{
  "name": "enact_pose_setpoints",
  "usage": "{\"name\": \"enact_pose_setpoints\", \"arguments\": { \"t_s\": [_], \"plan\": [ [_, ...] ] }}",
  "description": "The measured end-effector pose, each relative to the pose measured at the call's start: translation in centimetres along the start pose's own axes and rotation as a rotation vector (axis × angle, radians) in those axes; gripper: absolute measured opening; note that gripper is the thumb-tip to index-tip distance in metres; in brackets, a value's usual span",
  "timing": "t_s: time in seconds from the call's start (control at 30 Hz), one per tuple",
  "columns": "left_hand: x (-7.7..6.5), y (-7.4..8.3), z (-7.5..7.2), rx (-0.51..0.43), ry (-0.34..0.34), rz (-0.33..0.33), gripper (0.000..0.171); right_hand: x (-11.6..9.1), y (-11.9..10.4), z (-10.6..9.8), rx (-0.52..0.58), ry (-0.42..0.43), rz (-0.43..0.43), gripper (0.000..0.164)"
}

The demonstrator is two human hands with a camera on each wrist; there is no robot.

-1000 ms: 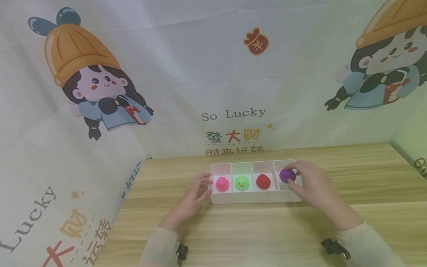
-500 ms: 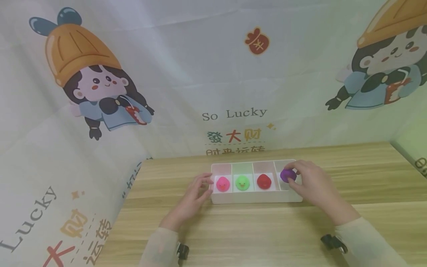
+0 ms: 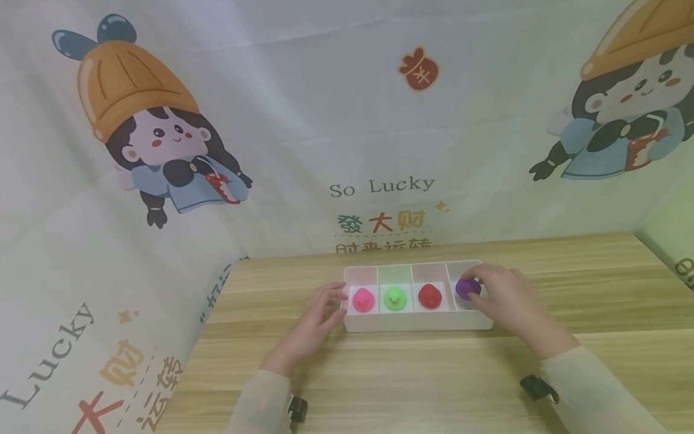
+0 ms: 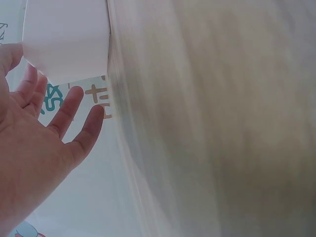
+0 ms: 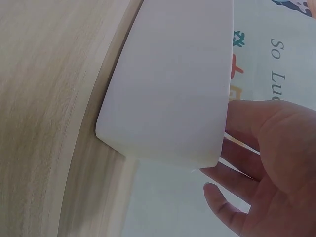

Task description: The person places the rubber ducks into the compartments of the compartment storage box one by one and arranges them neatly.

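Note:
A white box (image 3: 417,321) with several compartments stands on the table, its outer wall filling much of the right wrist view. My right hand (image 3: 506,298) pinches a purple toy duck (image 3: 467,290) between thumb and fingers, inside the rightmost compartment; the box wall hides that duck in the right wrist view. From left to right, a pink toy duck (image 3: 363,300), a green toy duck (image 3: 395,298) and a red toy duck (image 3: 430,296) sit one to a compartment. At the box's left end rests my left hand (image 3: 317,313), its fingers loosely spread and holding no duck.
Wood-grain tabletop (image 3: 412,380) surrounds the box on all sides. Behind it hangs a pale printed cloth (image 3: 336,108) with cartoon figures and lettering, which also runs along the left side of the table.
My right hand has sunk slightly, taking the purple duck lower into the rightmost compartment. My left hand keeps its place at the box's left end.

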State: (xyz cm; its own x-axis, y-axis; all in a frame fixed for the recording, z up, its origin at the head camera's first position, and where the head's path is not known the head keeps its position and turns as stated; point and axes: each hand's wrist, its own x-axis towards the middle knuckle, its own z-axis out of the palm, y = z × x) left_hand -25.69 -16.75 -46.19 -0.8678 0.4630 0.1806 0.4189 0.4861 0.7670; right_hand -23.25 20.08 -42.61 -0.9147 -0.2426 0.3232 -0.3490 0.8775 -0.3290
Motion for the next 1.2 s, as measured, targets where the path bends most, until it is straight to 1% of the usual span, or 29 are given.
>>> {"name": "enact_pose_setpoints", "arguments": {
  "t_s": [0.2,0.27,0.37,0.5,0.57,0.73,0.9,1.03,1.2],
  "plan": [
    [0.0,-0.1,-0.2,0.004,-0.019,-0.026,0.026,0.3,0.2,0.2,0.002,-0.02,-0.033,0.022],
    [-0.1,0.2,-0.2,-0.002,-0.015,-0.019,0.026,0.4,0.3,0.3,-0.015,-0.021,-0.046,0.02],
    [-0.3,1.5,-0.4,-0.029,-0.011,-0.011,0.025,0.6,0.5,0.5,-0.042,-0.026,-0.055,0.019],
    [-0.7,3.4,-0.7,-0.05,-0.01,-0.005,0.024,0.8,0.6,0.7,-0.056,-0.056,-0.041,0.022],
    [-0.8,3.7,-0.8,-0.047,-0.009,-0.003,0.024,1.0,0.7,0.7,-0.049,-0.066,-0.04,0.024],
    [-0.7,3.6,-0.7,-0.034,-0.011,-0.009,0.024,1.2,0.8,0.7,-0.034,-0.077,-0.05,0.025],
    [-0.7,3.3,-0.7,-0.028,-0.005,-0.003,0.021,1.4,1.0,0.9,-0.043,-0.085,-0.06,0.024],
    [-0.8,3.4,-0.7,-0.04,0.003,0.004,0.021,1.6,1.2,1.1,-0.043,-0.093,-0.061,0.024],
    [-0.8,3.5,-0.7,-0.073,-0.002,-0.007,0.022,1.9,1.4,1.1,-0.047,-0.114,-0.076,0.023]
  ]
}}
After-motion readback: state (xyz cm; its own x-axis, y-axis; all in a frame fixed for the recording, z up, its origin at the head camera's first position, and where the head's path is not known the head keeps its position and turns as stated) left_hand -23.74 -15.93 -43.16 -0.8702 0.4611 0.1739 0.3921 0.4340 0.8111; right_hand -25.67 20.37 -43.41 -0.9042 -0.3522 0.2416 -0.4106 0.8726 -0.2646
